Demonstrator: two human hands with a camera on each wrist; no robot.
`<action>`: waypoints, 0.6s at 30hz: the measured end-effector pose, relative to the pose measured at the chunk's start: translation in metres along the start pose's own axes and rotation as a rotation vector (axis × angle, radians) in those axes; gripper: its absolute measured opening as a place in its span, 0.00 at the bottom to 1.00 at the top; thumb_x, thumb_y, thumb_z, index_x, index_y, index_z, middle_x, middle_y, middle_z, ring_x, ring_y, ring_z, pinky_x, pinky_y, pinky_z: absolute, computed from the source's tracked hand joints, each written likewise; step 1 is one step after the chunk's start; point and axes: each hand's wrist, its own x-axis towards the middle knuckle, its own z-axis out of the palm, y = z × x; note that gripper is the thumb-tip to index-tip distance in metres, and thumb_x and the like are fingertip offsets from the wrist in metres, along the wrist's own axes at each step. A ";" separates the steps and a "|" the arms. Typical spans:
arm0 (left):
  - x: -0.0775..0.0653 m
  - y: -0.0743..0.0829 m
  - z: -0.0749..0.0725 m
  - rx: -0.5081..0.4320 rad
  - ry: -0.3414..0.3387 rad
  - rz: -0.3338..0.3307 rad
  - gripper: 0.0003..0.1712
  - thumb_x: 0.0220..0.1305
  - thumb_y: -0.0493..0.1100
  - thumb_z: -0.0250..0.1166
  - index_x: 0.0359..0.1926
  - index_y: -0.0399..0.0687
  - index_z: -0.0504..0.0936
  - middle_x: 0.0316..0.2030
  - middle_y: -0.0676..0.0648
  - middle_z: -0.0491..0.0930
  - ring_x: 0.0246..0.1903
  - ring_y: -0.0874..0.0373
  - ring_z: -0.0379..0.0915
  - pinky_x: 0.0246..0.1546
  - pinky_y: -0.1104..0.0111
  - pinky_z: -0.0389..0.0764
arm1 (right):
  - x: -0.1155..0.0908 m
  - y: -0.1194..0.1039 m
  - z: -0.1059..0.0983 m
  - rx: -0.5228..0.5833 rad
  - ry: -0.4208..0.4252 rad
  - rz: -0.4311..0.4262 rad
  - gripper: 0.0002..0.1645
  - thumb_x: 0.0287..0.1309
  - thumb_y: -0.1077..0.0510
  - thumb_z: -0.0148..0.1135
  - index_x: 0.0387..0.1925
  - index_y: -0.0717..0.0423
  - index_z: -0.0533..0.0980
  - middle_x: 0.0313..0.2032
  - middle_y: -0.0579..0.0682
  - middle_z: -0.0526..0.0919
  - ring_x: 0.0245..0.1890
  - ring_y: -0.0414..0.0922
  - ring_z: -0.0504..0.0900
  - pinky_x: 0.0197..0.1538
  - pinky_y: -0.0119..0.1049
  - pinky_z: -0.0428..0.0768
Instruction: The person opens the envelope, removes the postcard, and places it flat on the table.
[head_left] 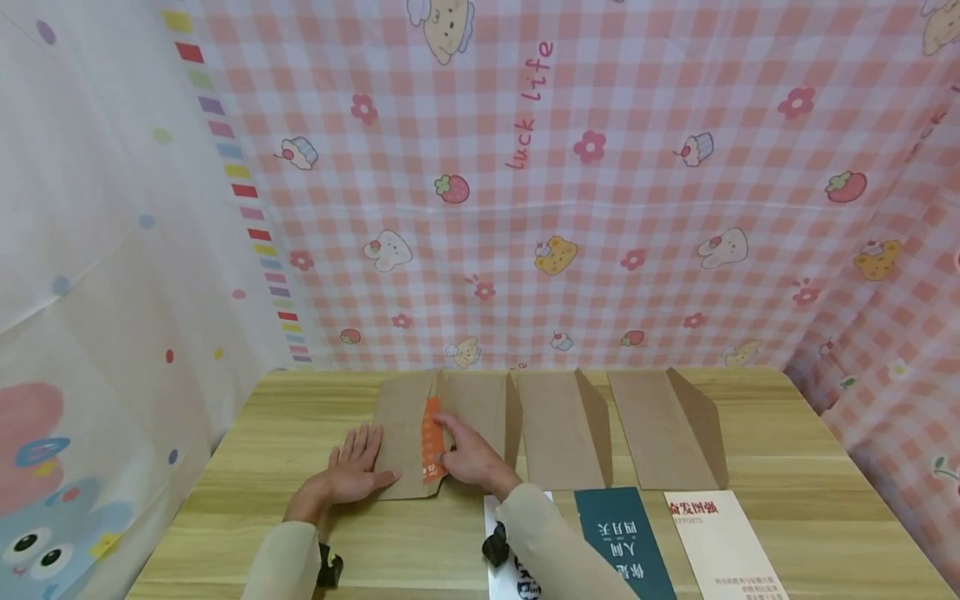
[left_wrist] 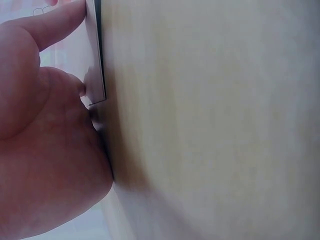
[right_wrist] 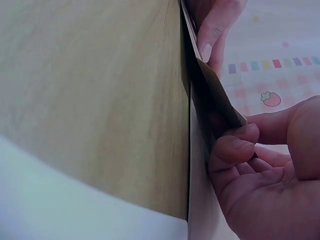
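A brown paper envelope [head_left: 400, 417] lies leftmost in the row on the table, its flap side to the right. From that side sticks out an orange card [head_left: 432, 437] with pale print; the rest of it is hidden. My left hand [head_left: 348, 471] rests with fingers spread on the table and the envelope's left edge, thumb on its lower corner. With thumb and fingers my right hand [head_left: 472, 454] pinches the orange card by its right edge. In the right wrist view, a thin edge [right_wrist: 225, 97] rises between the right hand's thumb and fingers.
More brown envelopes with flaps to the right stand in the row: one partly behind my right hand [head_left: 480, 400], another in the middle [head_left: 551, 429], one at the right [head_left: 648, 429]. Nearer lie a white card [head_left: 497, 575] under my right forearm, a dark teal card [head_left: 626, 533] and a cream card [head_left: 720, 542].
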 end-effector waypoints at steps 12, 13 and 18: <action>0.001 0.003 0.001 0.058 -0.001 -0.039 0.53 0.72 0.59 0.55 0.77 0.33 0.36 0.76 0.30 0.27 0.74 0.32 0.17 0.68 0.35 0.28 | -0.001 0.001 -0.005 -0.011 -0.011 -0.017 0.41 0.55 0.71 0.59 0.71 0.58 0.63 0.51 0.56 0.79 0.34 0.44 0.73 0.40 0.38 0.73; 0.001 0.003 0.001 0.060 -0.002 -0.041 0.53 0.72 0.59 0.54 0.77 0.33 0.36 0.76 0.30 0.27 0.74 0.32 0.17 0.68 0.35 0.28 | -0.001 0.001 -0.005 -0.010 -0.009 -0.015 0.41 0.54 0.71 0.59 0.71 0.58 0.63 0.47 0.55 0.80 0.31 0.44 0.72 0.36 0.37 0.72; 0.002 0.002 0.000 0.068 -0.004 -0.044 0.53 0.71 0.59 0.54 0.77 0.33 0.35 0.76 0.30 0.26 0.74 0.32 0.17 0.69 0.35 0.28 | -0.001 0.002 -0.007 0.006 0.001 0.005 0.41 0.53 0.72 0.59 0.71 0.58 0.64 0.35 0.52 0.80 0.27 0.43 0.72 0.29 0.33 0.69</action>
